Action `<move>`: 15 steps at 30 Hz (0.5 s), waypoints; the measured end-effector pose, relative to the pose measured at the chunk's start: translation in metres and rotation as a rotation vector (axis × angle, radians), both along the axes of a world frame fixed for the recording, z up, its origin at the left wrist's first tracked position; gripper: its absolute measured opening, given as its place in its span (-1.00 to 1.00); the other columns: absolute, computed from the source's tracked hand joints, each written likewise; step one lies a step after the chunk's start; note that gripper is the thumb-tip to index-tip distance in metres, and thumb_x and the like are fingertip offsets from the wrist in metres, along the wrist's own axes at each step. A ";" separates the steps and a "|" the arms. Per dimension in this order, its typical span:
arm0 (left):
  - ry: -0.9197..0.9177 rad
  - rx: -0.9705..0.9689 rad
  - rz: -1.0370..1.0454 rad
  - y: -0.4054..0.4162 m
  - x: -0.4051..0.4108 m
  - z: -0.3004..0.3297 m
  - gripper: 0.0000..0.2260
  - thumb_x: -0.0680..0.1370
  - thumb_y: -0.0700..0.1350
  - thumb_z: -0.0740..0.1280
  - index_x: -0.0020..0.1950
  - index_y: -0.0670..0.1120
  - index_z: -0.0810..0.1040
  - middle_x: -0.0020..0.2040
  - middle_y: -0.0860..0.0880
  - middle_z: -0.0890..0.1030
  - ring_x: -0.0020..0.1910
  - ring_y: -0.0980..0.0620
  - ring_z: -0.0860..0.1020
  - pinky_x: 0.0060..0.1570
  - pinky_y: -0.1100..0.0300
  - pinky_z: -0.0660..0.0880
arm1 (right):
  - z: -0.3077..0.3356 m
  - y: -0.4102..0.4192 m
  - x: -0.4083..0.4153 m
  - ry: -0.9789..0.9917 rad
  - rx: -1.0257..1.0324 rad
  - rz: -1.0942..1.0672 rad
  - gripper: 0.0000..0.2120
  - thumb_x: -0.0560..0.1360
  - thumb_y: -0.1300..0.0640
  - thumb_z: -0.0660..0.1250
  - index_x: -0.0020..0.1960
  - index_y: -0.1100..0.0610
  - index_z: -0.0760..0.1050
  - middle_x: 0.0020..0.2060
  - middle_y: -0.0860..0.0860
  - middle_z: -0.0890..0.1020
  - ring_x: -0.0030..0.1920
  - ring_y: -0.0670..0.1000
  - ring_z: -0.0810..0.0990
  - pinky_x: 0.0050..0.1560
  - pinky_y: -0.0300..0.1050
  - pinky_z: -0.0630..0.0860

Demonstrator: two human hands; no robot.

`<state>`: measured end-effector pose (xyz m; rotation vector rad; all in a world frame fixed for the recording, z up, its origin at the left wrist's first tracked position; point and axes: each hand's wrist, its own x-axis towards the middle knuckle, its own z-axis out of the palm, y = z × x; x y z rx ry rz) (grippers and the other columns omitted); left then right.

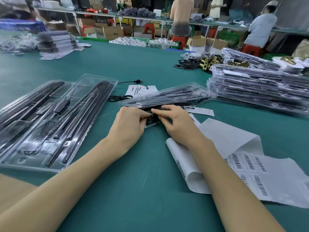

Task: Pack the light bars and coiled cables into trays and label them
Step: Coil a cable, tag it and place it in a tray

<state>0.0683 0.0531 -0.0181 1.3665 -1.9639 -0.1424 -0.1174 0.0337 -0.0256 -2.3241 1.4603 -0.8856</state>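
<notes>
Tray (167,96) sits mid-frame; left hand (130,124) and right hand (175,123) both pinch a coiled cable (152,115) at its near end.

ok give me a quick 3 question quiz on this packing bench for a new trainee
1. True or false: both hands are working at the near end of the centre tray.
2. Where do the barcode labels lie?
A. under the left trays
B. on the table by the right forearm
C. on the tray stack
3. Fill in: a loose black cable with a ____ plug lies on the table behind the centre tray.

Key: 1 true; 2 B; 3 USB. The tray stack sits far right, and two open trays holding light bars lie on the left.
</notes>
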 end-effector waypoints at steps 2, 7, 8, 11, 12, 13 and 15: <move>-0.006 -0.016 0.023 0.001 -0.004 -0.002 -0.85 0.54 -0.22 0.34 -0.06 -0.10 0.72 -0.25 -0.11 0.69 -0.22 -0.17 0.59 -0.12 -0.01 0.54 | 0.000 -0.001 0.001 -0.016 0.003 -0.006 -0.69 0.62 0.20 0.31 0.31 -0.03 0.60 0.25 0.12 0.58 0.27 0.13 0.47 0.28 -0.17 0.34; -0.048 -0.050 -0.036 0.005 -0.015 -0.004 -0.86 0.59 -0.14 0.32 -0.12 -0.12 0.64 -0.26 -0.05 0.66 -0.23 -0.10 0.53 -0.13 0.12 0.40 | 0.002 -0.001 0.003 -0.036 -0.055 0.021 -0.71 0.59 0.26 0.33 0.26 0.06 0.64 0.06 0.10 0.69 0.07 0.13 0.59 0.24 -0.08 0.43; -0.048 -0.055 -0.041 0.005 -0.014 -0.004 -0.86 0.59 -0.15 0.33 -0.14 -0.12 0.63 -0.27 -0.05 0.65 -0.21 -0.11 0.53 -0.10 0.14 0.37 | 0.003 0.000 0.004 -0.031 -0.057 0.035 -0.71 0.59 0.26 0.33 0.26 0.07 0.64 0.03 0.07 0.71 0.05 0.12 0.61 0.23 -0.07 0.44; -0.078 -0.076 -0.029 0.002 -0.011 -0.004 -0.85 0.59 -0.17 0.33 -0.15 -0.12 0.64 -0.31 -0.05 0.64 -0.16 -0.12 0.51 0.00 0.13 0.36 | 0.003 0.001 0.006 0.001 -0.060 0.025 -0.71 0.61 0.23 0.30 0.28 0.04 0.63 0.07 0.00 0.72 0.10 0.05 0.63 0.23 -0.17 0.35; -0.087 -0.078 -0.026 0.001 -0.010 -0.004 -0.86 0.58 -0.19 0.33 -0.13 -0.11 0.65 -0.29 -0.05 0.65 -0.18 -0.12 0.54 -0.05 0.11 0.38 | 0.003 0.002 0.007 0.003 -0.055 0.024 -0.70 0.61 0.23 0.30 0.29 0.04 0.62 0.08 -0.01 0.72 0.11 0.04 0.63 0.25 -0.13 0.35; -0.087 -0.076 -0.022 0.000 -0.009 -0.003 -0.88 0.57 -0.19 0.33 -0.10 -0.09 0.67 -0.26 -0.05 0.66 -0.19 -0.12 0.56 -0.12 0.10 0.40 | 0.003 0.002 0.008 0.003 -0.051 0.026 -0.69 0.61 0.23 0.29 0.30 0.04 0.62 0.08 -0.01 0.71 0.11 0.05 0.62 0.26 -0.06 0.37; -0.067 -0.075 -0.004 -0.001 -0.008 -0.002 -0.86 0.55 -0.16 0.35 0.05 -0.04 0.68 -0.18 -0.02 0.69 -0.16 -0.10 0.60 -0.16 0.08 0.48 | 0.002 0.003 0.009 0.003 -0.056 0.016 -0.68 0.61 0.22 0.30 0.33 0.06 0.59 0.11 0.01 0.71 0.13 0.06 0.62 0.27 0.02 0.37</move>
